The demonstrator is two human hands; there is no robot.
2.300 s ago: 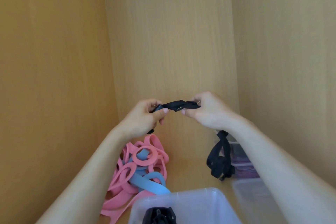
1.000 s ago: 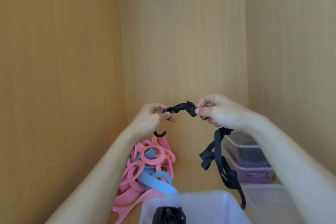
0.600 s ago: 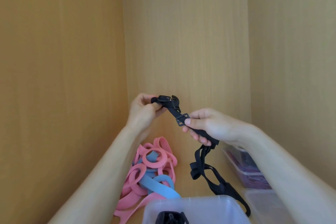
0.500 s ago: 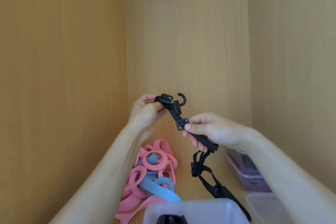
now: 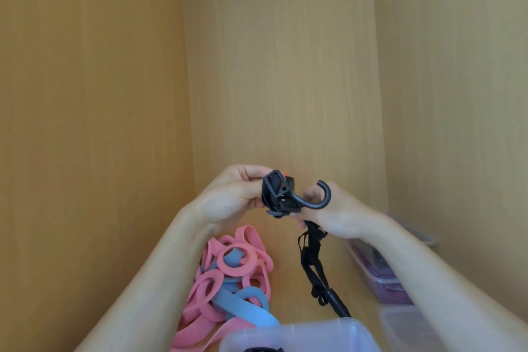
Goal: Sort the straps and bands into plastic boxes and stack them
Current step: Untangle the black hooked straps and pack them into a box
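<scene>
Gripping the bunched upper end of the black strap [image 5: 336, 303], the left hand [image 5: 228, 197] curls its fingers and thumb round folds of flat woven webbing, topped by a square, hard plastic buckle [image 5: 273, 183], high above the clear plastic box [image 5: 300, 326] at the bottom edge. The right hand [image 5: 338, 216], also above that box and a little to its right, closes its fingers on the webbing just under a smooth, dark J-shaped hook [image 5: 327, 194], whose open curl arcs over the knuckles. From this hand the rest of the strap hangs in limp, narrow loops, and its thicker lower end drops behind the box's far rim. Left of and beyond the box lies a tangle of matte, rubbery pink bands [image 5: 234, 263], flat and ring-like, with a wide blue band [image 5: 248, 307] threaded through them. Right of the box stand a lidded box [image 5: 371, 264] holding purple loops and, nearer, another translucent box [image 5: 405, 323]. Smooth wood-grain walls [image 5: 280, 66] enclose everything. Half a second earlier the strap ran taut and slanting between hands held apart; now the hands have come together, the webbing is doubled into a bundle, and the hook has swung from beside the left hand across to the right.
</scene>
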